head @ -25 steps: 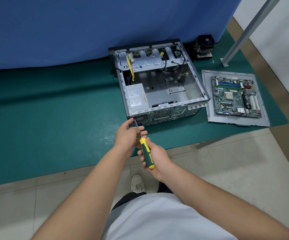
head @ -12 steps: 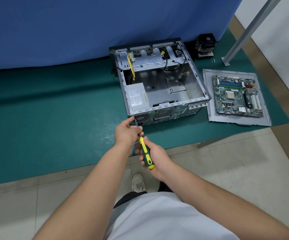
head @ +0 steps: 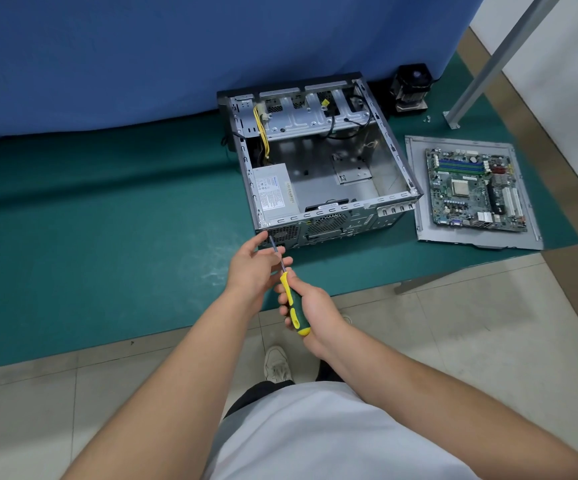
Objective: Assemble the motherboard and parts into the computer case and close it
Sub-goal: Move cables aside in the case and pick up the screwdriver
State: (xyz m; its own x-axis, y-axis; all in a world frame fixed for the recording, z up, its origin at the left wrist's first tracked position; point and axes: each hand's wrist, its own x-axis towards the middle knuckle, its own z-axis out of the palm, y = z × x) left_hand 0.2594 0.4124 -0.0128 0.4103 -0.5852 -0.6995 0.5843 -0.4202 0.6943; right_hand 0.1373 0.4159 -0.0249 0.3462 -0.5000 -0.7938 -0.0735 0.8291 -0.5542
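While right hand (head: 310,308) grips screwdriver (head: 292,301) handle, left hand (head: 254,263) pinching its shaft at near left corner of open case (head: 318,168); motherboard (head: 476,190) lying right.

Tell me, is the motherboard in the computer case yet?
Not yet. The motherboard lies on a metal panel beside the open case, whose floor is bare.

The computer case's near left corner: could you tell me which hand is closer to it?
Left. The left hand pinches the screwdriver shaft right at the computer case corner, while the right hand grips the handle farther back, toward the person.
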